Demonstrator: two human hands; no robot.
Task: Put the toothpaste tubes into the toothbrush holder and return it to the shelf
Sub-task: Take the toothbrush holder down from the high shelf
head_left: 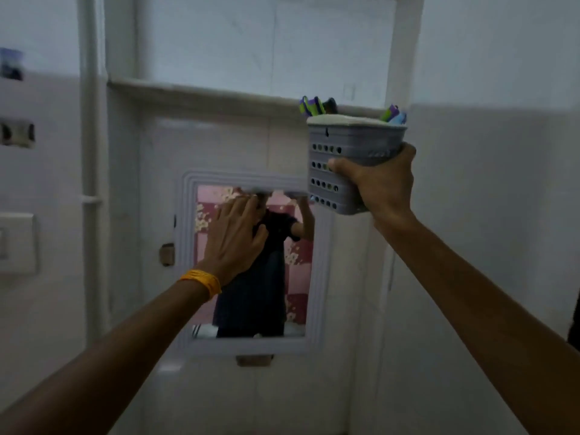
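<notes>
we are judging this the return step: the shelf (pixel 201 87) is lying at twelve o'clock. our right hand (pixel 381 180) is gripping the holder (pixel 342 152) at two o'clock, just below it; our left hand (pixel 233 237) is spreading open, empty. next we are needing a lift over the ledge.

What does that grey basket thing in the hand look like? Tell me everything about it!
The toothbrush holder is a grey tub that looks like plastic, with rows of small round holes in its front and a thicker rim on top. It is held up in the air, roughly upright and tipped a little, just below the shelf ledge, not resting on it. The right hand grips its lower side, thumb across the front. Green, purple and blue handle ends stick out of the top. The toothpaste tubes cannot be made out.
</notes>
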